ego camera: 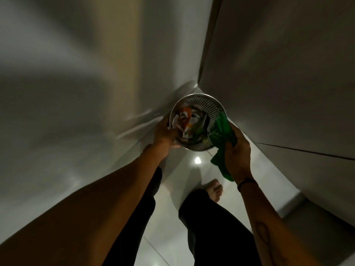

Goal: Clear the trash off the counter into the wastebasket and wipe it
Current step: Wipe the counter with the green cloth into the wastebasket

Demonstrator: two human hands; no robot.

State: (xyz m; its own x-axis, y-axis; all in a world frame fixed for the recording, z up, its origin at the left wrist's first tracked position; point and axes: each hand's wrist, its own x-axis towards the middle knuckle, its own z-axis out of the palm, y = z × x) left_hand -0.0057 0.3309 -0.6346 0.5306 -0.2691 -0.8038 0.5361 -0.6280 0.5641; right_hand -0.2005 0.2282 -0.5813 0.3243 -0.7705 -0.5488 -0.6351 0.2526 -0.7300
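Observation:
A round perforated metal wastebasket [208, 104] stands on the floor in a corner, seen from above. Crumpled wrappers [187, 124], orange, white and green, lie inside it. My left hand [166, 134] grips the basket's left rim. My right hand [237, 148] is at the right rim, closed on a green cloth [222, 135] that hangs partly over the rim and down past my wrist. The counter is out of view.
Grey cabinet fronts [278, 73] rise on the right and a pale wall [67, 83] on the left, meeting behind the basket. Glossy white floor tiles [197, 169] lie below. My dark trouser legs and a bare foot [216, 189] stand near the basket.

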